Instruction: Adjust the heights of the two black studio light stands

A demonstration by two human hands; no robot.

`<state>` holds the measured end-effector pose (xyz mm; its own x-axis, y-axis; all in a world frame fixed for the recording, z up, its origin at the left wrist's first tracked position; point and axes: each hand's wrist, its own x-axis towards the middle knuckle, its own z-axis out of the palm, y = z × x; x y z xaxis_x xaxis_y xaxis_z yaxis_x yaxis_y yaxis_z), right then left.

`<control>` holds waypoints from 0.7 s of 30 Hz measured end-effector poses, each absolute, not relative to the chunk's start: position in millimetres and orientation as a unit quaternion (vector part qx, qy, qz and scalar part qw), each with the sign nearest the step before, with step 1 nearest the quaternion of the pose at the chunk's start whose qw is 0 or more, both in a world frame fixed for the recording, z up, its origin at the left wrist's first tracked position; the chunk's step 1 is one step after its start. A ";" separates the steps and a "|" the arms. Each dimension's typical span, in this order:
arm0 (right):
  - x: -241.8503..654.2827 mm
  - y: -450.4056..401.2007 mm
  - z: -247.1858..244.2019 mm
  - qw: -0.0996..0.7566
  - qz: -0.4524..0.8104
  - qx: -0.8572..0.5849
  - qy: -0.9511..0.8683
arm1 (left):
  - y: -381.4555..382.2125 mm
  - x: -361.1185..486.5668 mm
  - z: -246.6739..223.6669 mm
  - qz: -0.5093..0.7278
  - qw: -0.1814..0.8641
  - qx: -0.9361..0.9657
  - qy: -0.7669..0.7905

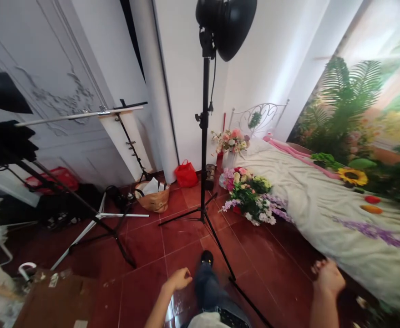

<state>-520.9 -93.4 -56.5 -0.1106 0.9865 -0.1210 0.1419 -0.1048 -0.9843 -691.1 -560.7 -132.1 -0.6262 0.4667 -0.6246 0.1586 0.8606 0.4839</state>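
Observation:
My left hand [181, 279] hangs over the red tiled floor at the lower middle, left of my leg, its fingers curled; whether anything is inside them is hidden. At the lower right, beside the bed's edge, my right hand [329, 275] has its fingers bent and slightly blurred, and no object shows in it. Between the two hands stands a black light stand [205, 136] with a large black lamp [225, 27] on top. Neither hand touches it. Its tripod legs spread on the floor in front of my foot.
The bed [298, 191] with flowers lies along the right. Flower bunches [250, 196] stand on the floor by it. A basket [154, 198], a red bag [186, 175], a white tripod [100, 216] and a cardboard box [58, 300] are leftward. A cable runs near my foot.

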 end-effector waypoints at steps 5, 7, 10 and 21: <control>-706.4 -99.8 -59.4 0.345 0.655 -0.430 -0.517 | -536.8 -826.4 -79.0 0.231 0.342 0.229 0.882; -765.2 -109.9 -56.4 0.300 0.694 -0.379 -0.535 | -513.1 -887.1 -41.4 0.246 0.316 0.263 0.878; -839.5 -125.7 -54.8 0.238 0.737 -0.290 -0.563 | -466.7 -974.8 23.2 0.287 0.219 0.321 0.876; -1025.5 -153.0 -24.1 0.005 0.721 -0.248 -0.647 | -305.4 -1164.8 204.7 0.599 -0.088 0.363 0.708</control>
